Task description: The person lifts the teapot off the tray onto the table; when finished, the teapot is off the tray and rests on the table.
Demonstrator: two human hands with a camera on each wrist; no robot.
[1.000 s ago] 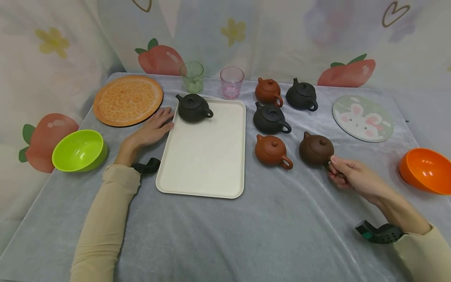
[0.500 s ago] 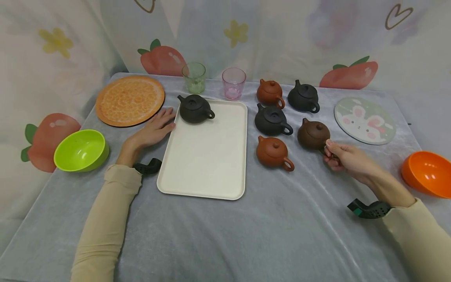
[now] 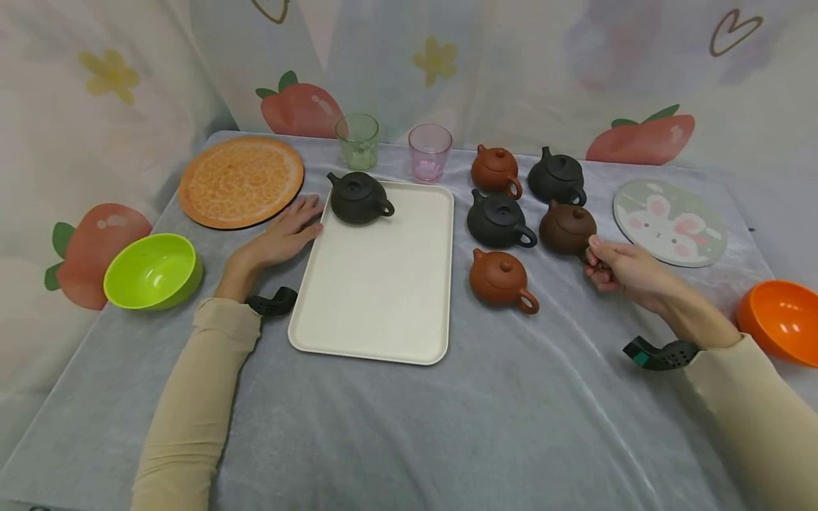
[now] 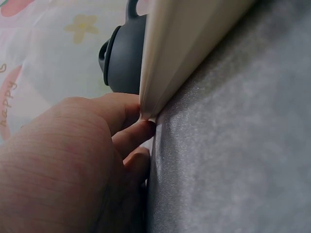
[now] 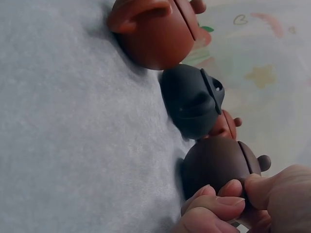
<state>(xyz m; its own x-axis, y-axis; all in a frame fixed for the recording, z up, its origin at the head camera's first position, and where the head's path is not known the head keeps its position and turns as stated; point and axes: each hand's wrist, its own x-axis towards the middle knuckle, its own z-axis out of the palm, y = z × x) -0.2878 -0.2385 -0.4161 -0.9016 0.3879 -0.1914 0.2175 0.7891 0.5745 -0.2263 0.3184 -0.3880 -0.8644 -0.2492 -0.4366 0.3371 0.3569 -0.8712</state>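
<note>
- The right hand [image 3: 623, 270], right of centre in the head view, pinches the handle of the dark brown teapot [image 3: 566, 228]; in the right wrist view the fingers [image 5: 216, 201] curl round that handle at the bottom right.
- That teapot sits among the other pots in the upper middle right: just right of a black teapot [image 3: 498, 219], just below another black teapot [image 3: 558, 178], and up and to the right of a red teapot [image 3: 501, 279]. Whether its base rests on the cloth or hangs just clear cannot be told.
- The left hand [image 3: 281, 238] lies flat and relaxed, fingers straight, against the left edge of the cream tray [image 3: 377, 284]; the left wrist view shows fingertips [image 4: 141, 133] touching that edge.
- One black teapot [image 3: 358, 198] stands in the tray's upper left corner.
- Judged step: handling the brown pot by its handle while the tray is steadied.
- A next move would call for a firm pinch and enough lift to clear the neighbouring spouts and lids.
</note>
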